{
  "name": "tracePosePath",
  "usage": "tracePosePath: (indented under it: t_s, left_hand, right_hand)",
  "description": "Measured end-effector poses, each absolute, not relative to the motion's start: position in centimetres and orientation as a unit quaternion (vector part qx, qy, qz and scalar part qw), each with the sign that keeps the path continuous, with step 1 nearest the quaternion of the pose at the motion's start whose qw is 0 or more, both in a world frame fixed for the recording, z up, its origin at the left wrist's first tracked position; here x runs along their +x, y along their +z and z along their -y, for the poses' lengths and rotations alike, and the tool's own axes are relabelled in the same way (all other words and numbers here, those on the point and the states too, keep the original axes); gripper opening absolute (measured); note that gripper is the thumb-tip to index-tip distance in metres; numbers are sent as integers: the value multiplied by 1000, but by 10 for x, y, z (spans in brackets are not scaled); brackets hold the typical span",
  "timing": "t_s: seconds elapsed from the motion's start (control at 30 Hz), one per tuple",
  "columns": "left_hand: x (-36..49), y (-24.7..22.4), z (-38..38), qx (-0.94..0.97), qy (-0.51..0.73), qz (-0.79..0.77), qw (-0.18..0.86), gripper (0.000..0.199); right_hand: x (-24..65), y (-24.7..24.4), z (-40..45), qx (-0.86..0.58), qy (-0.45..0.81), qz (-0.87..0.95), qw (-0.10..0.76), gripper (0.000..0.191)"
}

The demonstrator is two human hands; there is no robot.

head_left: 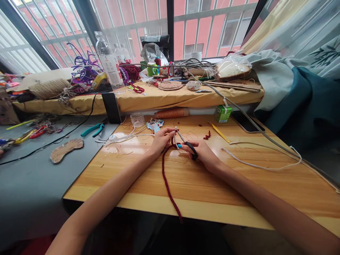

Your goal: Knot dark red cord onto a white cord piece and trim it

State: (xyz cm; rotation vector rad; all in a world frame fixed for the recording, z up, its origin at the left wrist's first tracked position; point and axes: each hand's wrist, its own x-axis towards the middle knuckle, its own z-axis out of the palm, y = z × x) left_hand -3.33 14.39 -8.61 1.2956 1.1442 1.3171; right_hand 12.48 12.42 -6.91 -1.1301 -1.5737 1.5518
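My left hand (162,141) pinches a dark red yarn (167,184) near its upper end, with a small whitish piece at the fingertips. From there the yarn runs down over the front edge of the wooden table (127,180). In my right hand (203,153) are scissors (191,150) with black handles, their blades pointing up and left to the left fingertips. A blue spot shows at the right fingers. Whether the blades touch the yarn is too small to tell.
Teal pliers (92,130) and a brown curved piece (66,150) lie left. Behind stand a clear round container (137,119), an orange thread spool (171,113) and a green box (223,113). A yellow tool (220,133), white cord (255,165) and phone (247,122) lie right.
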Motion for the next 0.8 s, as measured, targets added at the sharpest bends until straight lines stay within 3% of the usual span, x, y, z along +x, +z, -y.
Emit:
tracePosePath:
  t_s: [0.8]
  left_hand:
    - [-33, -87, -144, 526, 535, -460, 475, 21]
  right_hand:
    - [124, -70, -123, -422, 593, 610, 313, 36]
